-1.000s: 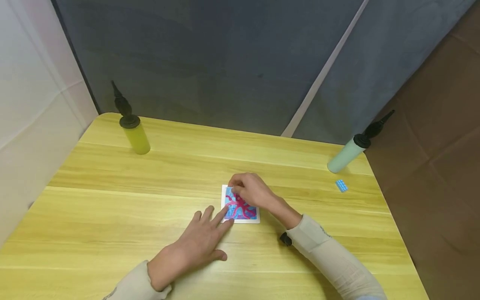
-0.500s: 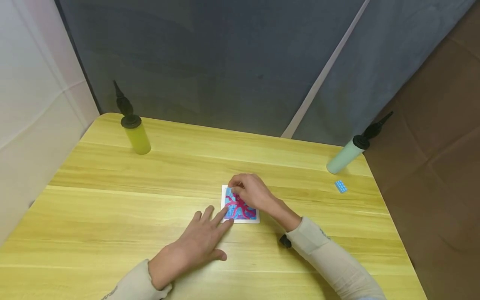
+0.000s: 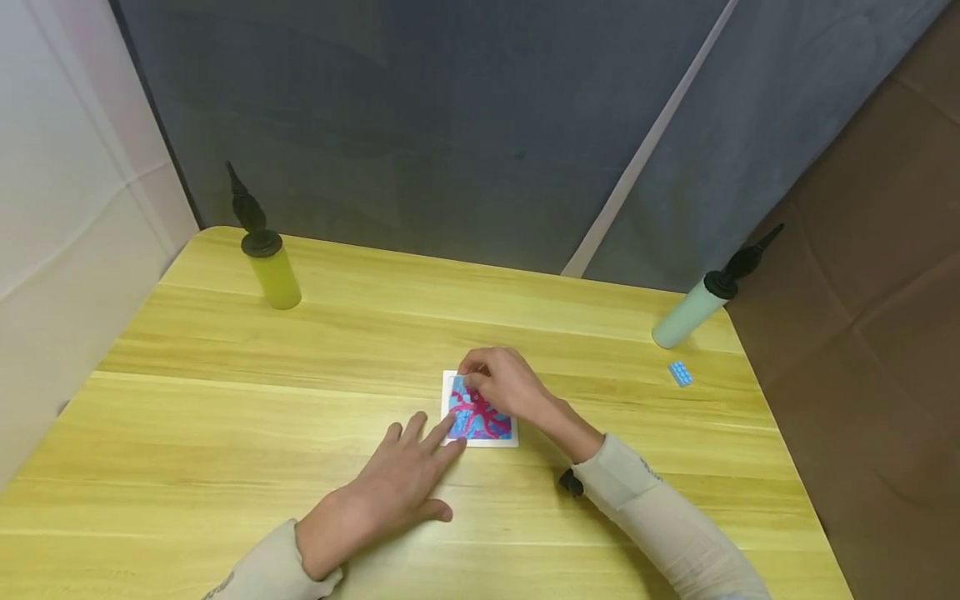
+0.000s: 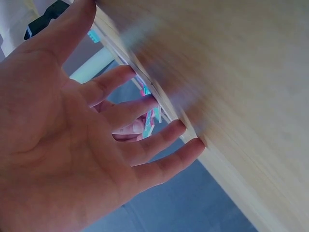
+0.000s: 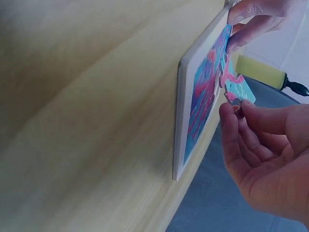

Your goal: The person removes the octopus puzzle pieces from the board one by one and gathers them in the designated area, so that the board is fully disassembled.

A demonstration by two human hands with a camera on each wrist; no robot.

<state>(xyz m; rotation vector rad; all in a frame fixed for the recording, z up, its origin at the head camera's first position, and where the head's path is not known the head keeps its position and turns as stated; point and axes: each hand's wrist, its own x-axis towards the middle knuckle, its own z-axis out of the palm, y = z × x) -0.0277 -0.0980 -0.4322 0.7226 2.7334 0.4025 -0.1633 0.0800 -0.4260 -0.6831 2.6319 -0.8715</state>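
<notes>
A small jigsaw puzzle with a pink octopus on blue lies in a white-bordered tray at the middle of the table. My right hand is at its far edge, thumb and index finger pinching a pink and teal puzzle piece. That piece stands tilted up from the picture in the right wrist view, and the fingers partly hide it. My left hand lies spread at the near left, index and middle fingertips right at the tray's border. In the left wrist view its fingers are nearly straight, fingertips against the tabletop.
A yellow hand pump with a black nozzle stands at the back left, and a mint green pump at the back right. Near the latter lies a small blue studded block. A black object shows beside the right cuff.
</notes>
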